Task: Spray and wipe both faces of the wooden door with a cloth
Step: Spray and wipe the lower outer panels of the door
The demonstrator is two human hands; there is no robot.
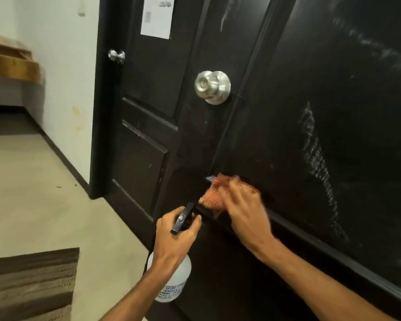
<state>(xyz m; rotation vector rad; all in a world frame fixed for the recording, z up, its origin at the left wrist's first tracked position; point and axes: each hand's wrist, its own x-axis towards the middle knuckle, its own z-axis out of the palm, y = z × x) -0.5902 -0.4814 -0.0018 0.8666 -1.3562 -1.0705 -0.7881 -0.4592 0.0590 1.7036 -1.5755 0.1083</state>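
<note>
A dark wooden door (pixel 310 112) fills the right of the view, with whitish streaks on its panel and a silver knob (pixel 212 86). My right hand (pixel 245 209) presses an orange checked cloth (pixel 214 195) against the door just above a horizontal rail. Below and left of it, my left hand (pixel 176 237) grips the black trigger head of a white spray bottle (pixel 174 281), which hangs down close to the door's lower panel.
A second dark door (pixel 144 117) with a small silver knob (pixel 116 56) and a white paper notice (pixel 157 16) stands behind to the left. A white wall (pixel 63 66), beige floor (pixel 37 205), striped mat (pixel 30 288) and wooden stairs (pixel 7 63) lie left.
</note>
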